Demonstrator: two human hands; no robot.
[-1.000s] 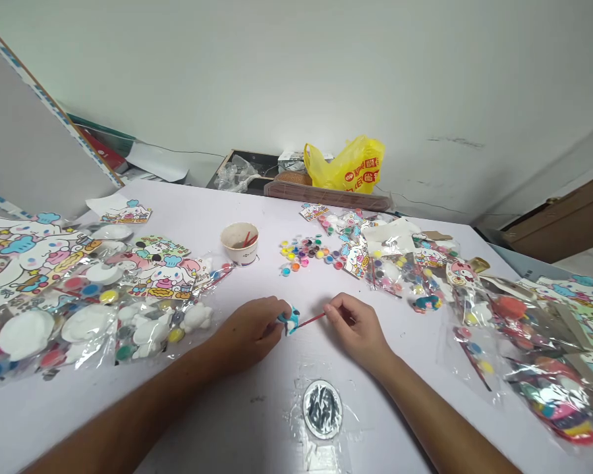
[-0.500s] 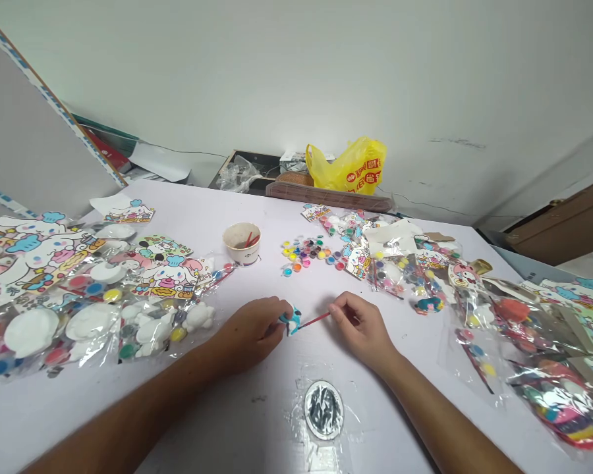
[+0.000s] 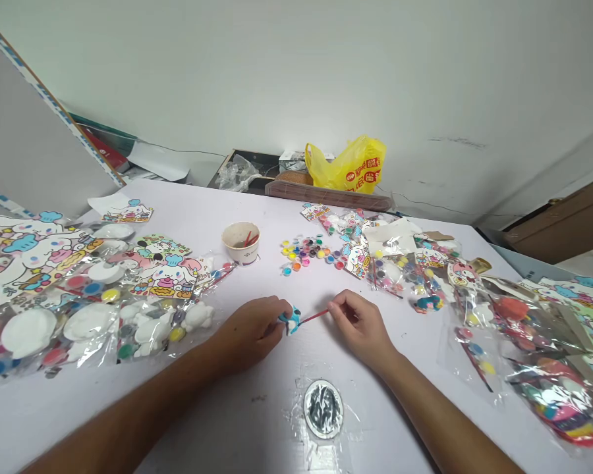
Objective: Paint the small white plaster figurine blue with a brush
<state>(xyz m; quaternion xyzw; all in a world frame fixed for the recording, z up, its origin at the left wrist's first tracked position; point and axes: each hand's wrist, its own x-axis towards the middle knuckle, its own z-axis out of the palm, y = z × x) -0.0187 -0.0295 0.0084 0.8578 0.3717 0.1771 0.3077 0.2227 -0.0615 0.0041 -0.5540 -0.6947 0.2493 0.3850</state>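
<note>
My left hand point(image 3: 254, 329) is closed on a small blue and white figurine point(image 3: 291, 320), holding it just above the table's middle. Between the thumb and fingers of my right hand point(image 3: 358, 324) is a thin red paintbrush point(image 3: 315, 316). The brush points left, and its dark tip meets the figurine's right side. Beyond both hands lies a cluster of small paint pots point(image 3: 306, 251) in many colours. To their left stands a paper cup point(image 3: 241, 243) with red brush handles inside.
Bagged white figurines point(image 3: 86, 322) and printed cards cover the table's left. More bagged kits point(image 3: 518, 316) lie along the right. A round dark disc point(image 3: 323, 409) is taped near the front. Behind the table is a yellow plastic bag point(image 3: 348, 168).
The brush and right hand have shifted very slightly upward, with the tip still at the figurine. My left hand keeps its hold almost unchanged.
</note>
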